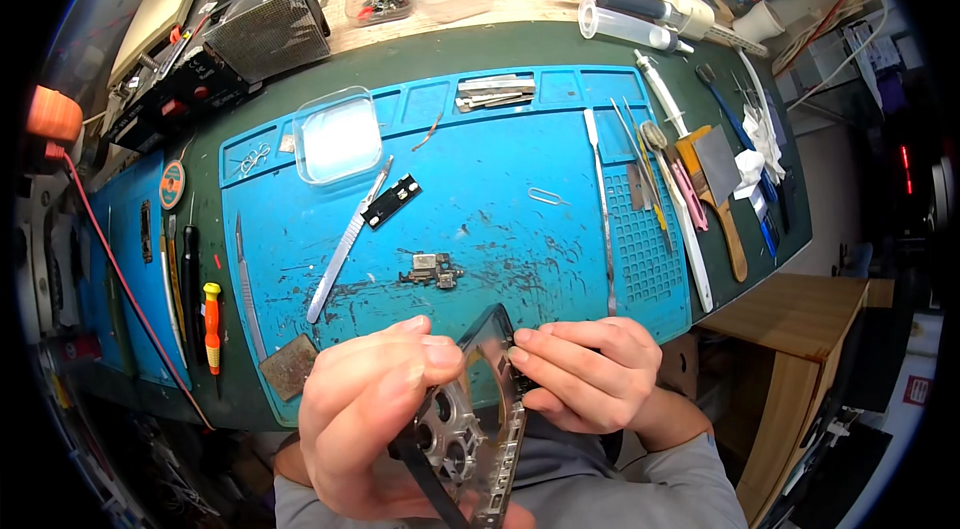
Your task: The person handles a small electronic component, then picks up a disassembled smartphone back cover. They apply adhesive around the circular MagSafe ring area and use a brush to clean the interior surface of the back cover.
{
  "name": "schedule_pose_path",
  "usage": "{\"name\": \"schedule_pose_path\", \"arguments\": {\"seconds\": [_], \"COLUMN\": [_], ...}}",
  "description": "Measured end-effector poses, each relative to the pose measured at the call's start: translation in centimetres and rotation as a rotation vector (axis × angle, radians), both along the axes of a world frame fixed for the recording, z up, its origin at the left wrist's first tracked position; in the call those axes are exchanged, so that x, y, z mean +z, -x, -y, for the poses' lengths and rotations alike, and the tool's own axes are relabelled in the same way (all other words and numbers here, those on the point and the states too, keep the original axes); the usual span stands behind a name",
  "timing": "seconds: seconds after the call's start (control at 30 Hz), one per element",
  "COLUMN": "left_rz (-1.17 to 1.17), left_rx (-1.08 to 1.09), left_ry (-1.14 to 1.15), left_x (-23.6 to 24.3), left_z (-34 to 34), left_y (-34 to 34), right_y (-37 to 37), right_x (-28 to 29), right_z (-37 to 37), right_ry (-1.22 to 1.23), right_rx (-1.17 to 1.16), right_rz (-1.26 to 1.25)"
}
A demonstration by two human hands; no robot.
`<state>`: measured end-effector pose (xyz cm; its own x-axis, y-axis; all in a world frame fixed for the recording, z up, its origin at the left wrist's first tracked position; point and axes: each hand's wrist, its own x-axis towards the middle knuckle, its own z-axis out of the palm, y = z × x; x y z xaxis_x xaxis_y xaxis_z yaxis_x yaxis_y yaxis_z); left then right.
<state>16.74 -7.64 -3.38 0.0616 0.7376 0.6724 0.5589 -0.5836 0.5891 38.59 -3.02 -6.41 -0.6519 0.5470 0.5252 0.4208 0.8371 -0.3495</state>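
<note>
Close to my body, my left hand [365,419] is closed around a phone frame [508,454], held tilted on edge above the mat's front. Clear ring-shaped camera openings show on its inner side. At the frame's right edge the fingers of my right hand [590,369] are pinched together against a small black part [522,381]; its exact shape is covered by the fingertips. A small metal phone component [432,270] lies on the blue mat [490,159] just beyond my hands. Left of it are a scalpel handle [343,254] and a black slotted strip [393,201].
A clear plastic box [339,136] stands at the mat's upper left. An orange screwdriver [212,327] and a flat brown plate [289,367] lie left. On the right are a metal spatula [602,199], tweezers, brushes and syringes [630,27]. A soldering-fume fan [268,32] sits back left.
</note>
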Motion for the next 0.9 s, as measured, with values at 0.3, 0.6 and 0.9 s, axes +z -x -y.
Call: {"name": "schedule_pose_path", "arguments": {"seconds": [0.3, 0.6, 0.9], "left_rz": [-0.070, 0.154, 0.331], "left_rx": [0.010, 0.022, -0.015], "left_ry": [-0.011, 0.070, 0.191], "left_x": [0.2, -1.7, -4.8], "left_z": [0.3, 2.4, 6.4], "left_y": [-0.2, 1.6, 3.4], "right_y": [0.0, -0.1, -0.3], "right_x": [0.0, -0.8, -1.2], "right_z": [0.0, 0.3, 0.3], "right_ry": [-0.010, -0.035, -0.061], "right_rx": [-0.005, -0.021, -0.021], "right_rz": [-0.025, -0.064, -0.111]}}
